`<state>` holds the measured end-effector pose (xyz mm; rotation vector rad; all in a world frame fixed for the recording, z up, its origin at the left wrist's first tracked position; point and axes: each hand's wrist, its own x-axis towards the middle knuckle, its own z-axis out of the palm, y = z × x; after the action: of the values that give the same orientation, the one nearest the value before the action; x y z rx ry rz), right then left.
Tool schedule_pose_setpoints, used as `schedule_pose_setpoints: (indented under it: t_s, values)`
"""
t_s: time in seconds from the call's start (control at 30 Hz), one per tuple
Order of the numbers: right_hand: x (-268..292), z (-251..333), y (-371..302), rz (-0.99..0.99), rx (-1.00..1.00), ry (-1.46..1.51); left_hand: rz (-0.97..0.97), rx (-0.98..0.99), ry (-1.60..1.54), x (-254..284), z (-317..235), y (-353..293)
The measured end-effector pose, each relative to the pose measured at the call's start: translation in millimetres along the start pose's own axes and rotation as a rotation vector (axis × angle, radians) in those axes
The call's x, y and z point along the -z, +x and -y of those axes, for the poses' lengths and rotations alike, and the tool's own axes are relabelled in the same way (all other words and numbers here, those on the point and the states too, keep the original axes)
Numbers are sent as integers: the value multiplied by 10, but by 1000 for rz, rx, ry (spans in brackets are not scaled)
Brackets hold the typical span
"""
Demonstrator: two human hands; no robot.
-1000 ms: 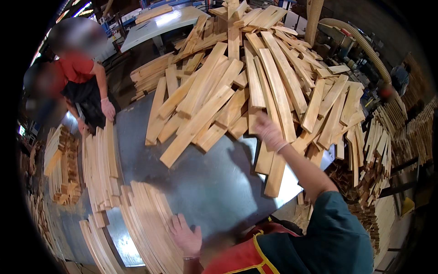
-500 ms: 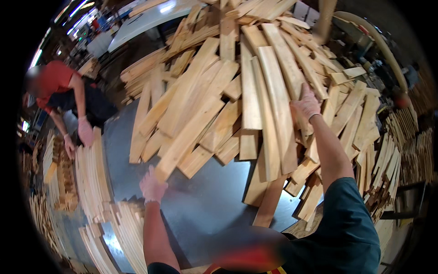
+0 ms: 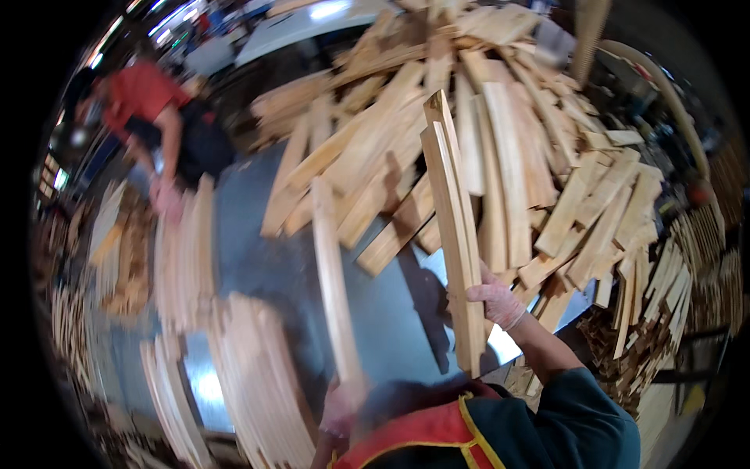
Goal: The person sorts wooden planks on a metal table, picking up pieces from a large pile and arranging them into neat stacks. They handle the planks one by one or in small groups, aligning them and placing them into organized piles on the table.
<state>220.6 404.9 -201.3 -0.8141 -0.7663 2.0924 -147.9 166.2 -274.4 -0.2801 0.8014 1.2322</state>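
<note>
My right hand (image 3: 498, 299) grips two long wooden slats (image 3: 453, 242) pressed side by side, raised above the table and standing steeply. Its fingers lie around their right edge. Close to my body, my left hand (image 3: 341, 404) is closed on the lower end of a single pale wooden slat (image 3: 334, 285). That slat points away from me over the metal tabletop (image 3: 375, 313); the hand is slightly blurred. Beyond both hands a large loose heap of wooden slats (image 3: 500, 164) covers the far and right side.
Neat rows of slats (image 3: 250, 367) stand along the tabletop's left side. A co-worker in a red shirt (image 3: 144, 98) bends over another row (image 3: 187, 258) at the far left. More stacked wood (image 3: 664, 289) is at the right, and a pale table (image 3: 305, 27) stands behind.
Both hands have drawn back toward my body. My right hand has lifted two slats off the heap; my left has pulled one nearer. The view has shifted left.
</note>
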Motion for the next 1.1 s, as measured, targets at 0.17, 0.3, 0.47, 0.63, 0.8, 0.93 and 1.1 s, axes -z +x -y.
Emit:
schedule_pose_setpoints:
  t_s: [0.17, 0.3, 0.47, 0.63, 0.8, 0.93, 1.1]
  values:
    - [-1080, -1554, 63, 96, -190, -51, -100, -232, 357, 490, 330, -584]
    - [-1671, -2817, -32, 293, -277, -335, -324, -804, 1750, 59, 59, -1428]
    - [-2886, -3011, -92, 230, -583, -1123, -741, -940, 1954, 897, 87, -1500]
    - [-2163, -2717, -279, -28, -411, -48, -733, -622, 2323, 930, 96, -1509]
    - [-1417, -1517, -743, -103, -178, 12, -713, -641, 2475, 947, 137, -1219]
    - [-304, -723, -1336, -283, 387, -543, -539, -797, 2691, 489, 270, -1232]
    - [1392, 232, -2656, -1011, 704, -840, -389, -704, 2737, -803, 982, -677]
